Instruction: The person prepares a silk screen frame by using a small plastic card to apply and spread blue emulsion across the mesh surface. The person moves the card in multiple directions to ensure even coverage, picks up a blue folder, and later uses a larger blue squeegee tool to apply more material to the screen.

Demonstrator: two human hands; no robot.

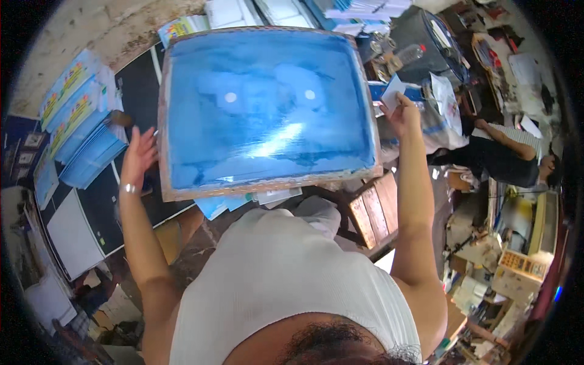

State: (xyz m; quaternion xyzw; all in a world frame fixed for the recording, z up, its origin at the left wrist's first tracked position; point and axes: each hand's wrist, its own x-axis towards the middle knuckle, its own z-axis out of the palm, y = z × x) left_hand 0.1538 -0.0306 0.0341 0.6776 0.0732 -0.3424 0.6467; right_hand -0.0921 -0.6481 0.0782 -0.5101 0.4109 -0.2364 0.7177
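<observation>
A wooden-edged screen frame [374, 159] with a taut, shiny blue mesh [267, 115] lies in front of me, and light glares off its lower middle. Beside its left edge is my left hand [140, 155], fingers spread and nothing in it; whether the fingertips touch the wood I cannot tell. At the frame's right side, my right hand [404, 115] pinches a small white card [392, 92] between thumb and fingers, holding it tilted upward. What lies under the frame is mostly hidden.
Stacks of blue-and-white printed sheets [94, 157] stand on the dark table [141, 91] at left. A clear plastic bottle [410, 53] lies at the back right. A wooden stool [373, 210] stands below the frame; another person [502, 159] is at far right.
</observation>
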